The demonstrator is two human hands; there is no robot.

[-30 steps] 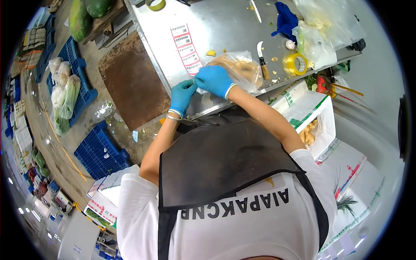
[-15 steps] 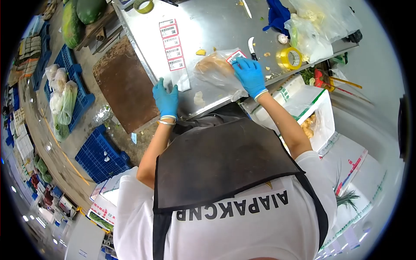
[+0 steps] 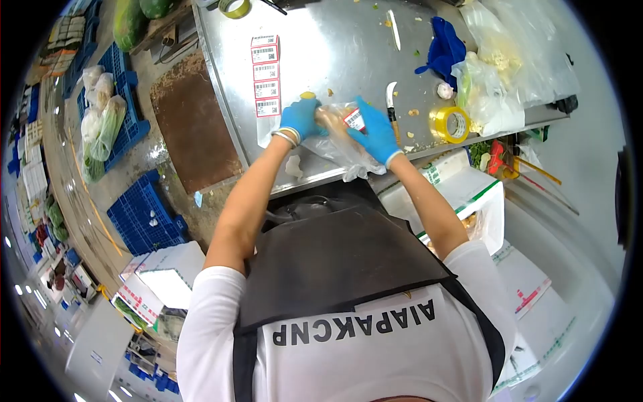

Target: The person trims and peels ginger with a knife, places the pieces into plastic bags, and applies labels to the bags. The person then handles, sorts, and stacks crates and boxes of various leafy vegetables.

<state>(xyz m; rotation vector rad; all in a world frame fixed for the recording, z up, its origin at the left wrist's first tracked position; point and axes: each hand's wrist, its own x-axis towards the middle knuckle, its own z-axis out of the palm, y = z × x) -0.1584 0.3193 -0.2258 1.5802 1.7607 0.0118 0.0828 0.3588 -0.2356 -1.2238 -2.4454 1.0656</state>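
A clear plastic bag (image 3: 341, 144) with light brown pieces inside lies on the metal table, a red-and-white barcode label (image 3: 354, 120) on its upper side. My left hand (image 3: 301, 119), in a blue glove, closes on the bag's left end. At the right side of the bag, beside the label, my gloved right hand (image 3: 376, 132) rests with thumb and fingers spread apart. Left of both hands a strip of printed labels (image 3: 266, 80) lies flat on the table.
Right of my hands are a curved knife (image 3: 392, 110), a yellow tape roll (image 3: 449, 124), a garlic bulb (image 3: 445, 90), a blue cloth (image 3: 445, 52) and plastic bags of vegetables (image 3: 489, 94). An open white foam box (image 3: 479, 208) stands below the table's front edge.
The label went from the strip area onto the bag with my right hand. My left hand has moved from beside the strip to the bag's left end and closed on it.
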